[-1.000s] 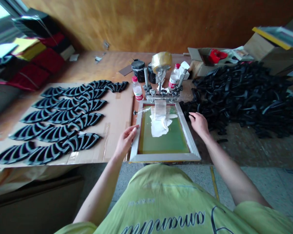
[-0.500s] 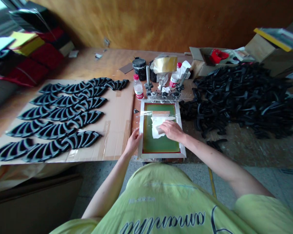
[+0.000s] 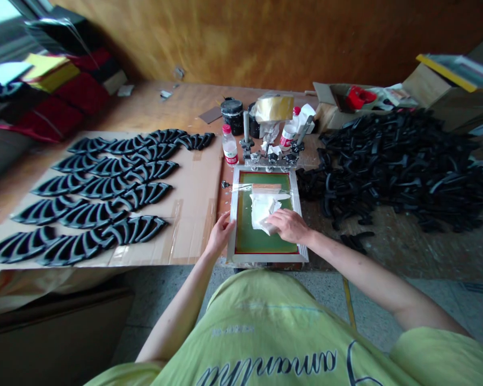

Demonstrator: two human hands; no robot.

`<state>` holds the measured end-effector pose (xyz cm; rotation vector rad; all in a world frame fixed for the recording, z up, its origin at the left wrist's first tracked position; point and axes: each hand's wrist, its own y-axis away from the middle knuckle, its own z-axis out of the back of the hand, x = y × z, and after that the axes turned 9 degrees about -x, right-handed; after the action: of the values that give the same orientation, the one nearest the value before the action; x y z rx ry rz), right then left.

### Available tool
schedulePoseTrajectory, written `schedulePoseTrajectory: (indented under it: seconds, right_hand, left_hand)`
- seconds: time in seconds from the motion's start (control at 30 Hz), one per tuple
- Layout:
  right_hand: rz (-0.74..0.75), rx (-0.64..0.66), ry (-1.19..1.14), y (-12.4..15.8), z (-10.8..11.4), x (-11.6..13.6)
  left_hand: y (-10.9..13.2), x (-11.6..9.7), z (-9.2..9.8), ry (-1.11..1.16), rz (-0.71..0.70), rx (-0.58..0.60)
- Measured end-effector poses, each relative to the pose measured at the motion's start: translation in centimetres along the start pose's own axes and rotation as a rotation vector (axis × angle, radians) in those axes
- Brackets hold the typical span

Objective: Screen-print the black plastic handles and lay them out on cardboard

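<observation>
A screen printing frame (image 3: 232, 236) with a silver rim and green mesh lies in front of me. My left hand (image 3: 222, 231) has its fingers closed on the left rim. On the mesh is a crumpled white sheet (image 3: 260, 210), paper or cloth; I cannot tell which. My right hand (image 3: 290, 225) pinches its lower right side, and the fingertips are partly hidden. Just above the sheet lies a squeegee (image 3: 266, 188) with a wooden handle and clear film about it. Metal clamps (image 3: 272, 157) stand at the frame's far edge.
Rows of black curved, ribbed parts (image 3: 96, 214) lie on cardboard (image 3: 193, 214) to the left. A heap of black parts (image 3: 402, 166) fills the right. Behind the frame stand a red-capped bottle (image 3: 229, 146), a black tub (image 3: 232, 115) and a tape roll (image 3: 274, 107). An open carton (image 3: 324, 94) sits behind the heap.
My right hand has moved slightly right and towards me, and the white sheet's lower edge has shifted with it. My left hand stays on the rim.
</observation>
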<state>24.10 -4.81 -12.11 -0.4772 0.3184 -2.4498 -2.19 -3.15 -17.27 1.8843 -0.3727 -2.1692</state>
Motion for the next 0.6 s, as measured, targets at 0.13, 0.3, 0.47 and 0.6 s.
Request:
schedulePoseTrajectory:
  seconds: [0.13, 0.3, 0.47, 0.6]
  right_hand:
    - [-0.167, -0.086, 0.019, -3.8, 1.7, -1.0]
    - [-0.396, -0.380, 0.100, -6.9, 6.1, -5.6]
    - [-0.701, -0.670, 0.066, -1.8, 7.6, -11.9]
    - [-0.742, -0.307, -0.012, 1.5, 2.5, -9.3]
  left_hand:
    - [0.5, -1.2, 0.5, 0.039, 0.002, 0.002]
    - [1.9, -5.7, 1.2, 0.115, -0.065, -0.047]
    - [0.8, -13.0, -0.1, 0.266, -0.341, -0.163]
    - [-1.8, -18.2, -1.3, 0.364, -0.484, -0.136]
